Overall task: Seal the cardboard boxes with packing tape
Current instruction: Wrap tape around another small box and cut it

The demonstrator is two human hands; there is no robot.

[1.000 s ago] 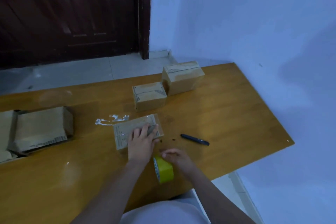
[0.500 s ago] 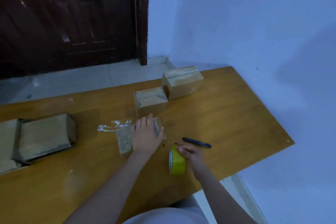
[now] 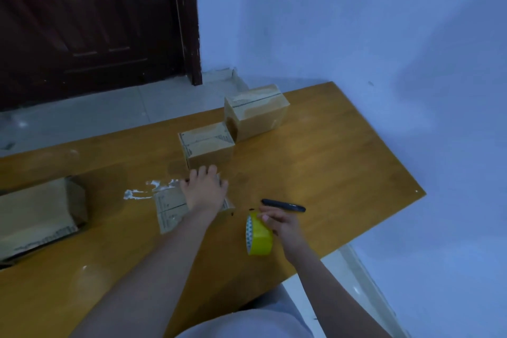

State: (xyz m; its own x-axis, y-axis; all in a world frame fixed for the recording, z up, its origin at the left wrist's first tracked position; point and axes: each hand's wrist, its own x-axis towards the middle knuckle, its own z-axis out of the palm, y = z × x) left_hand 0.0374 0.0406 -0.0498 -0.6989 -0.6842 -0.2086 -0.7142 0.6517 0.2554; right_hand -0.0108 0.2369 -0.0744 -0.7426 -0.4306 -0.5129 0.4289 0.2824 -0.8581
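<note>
Small box (image 3: 170,210) lies near the front middle of the table (image 3: 343,162), flat under your left hand (image 3: 204,195). Fingers spread and straight, palm pressing down: likely you pin it so it cannot slide while tape goes on. Its top looks glossy, perhaps already taped; light is too dim to be sure.

Yellow tape roll (image 3: 259,234) stands on edge just right of the box. Your right hand (image 3: 282,223) rests against its top, fingers loosely bent; whether they grip the roll or only touch it, I cannot tell.

Black pen (image 3: 284,205) lies just beyond that hand. Two closed boxes (image 3: 208,147) sit touching farther back, set aside. A larger box (image 3: 38,214) lies at the left edge.
</note>
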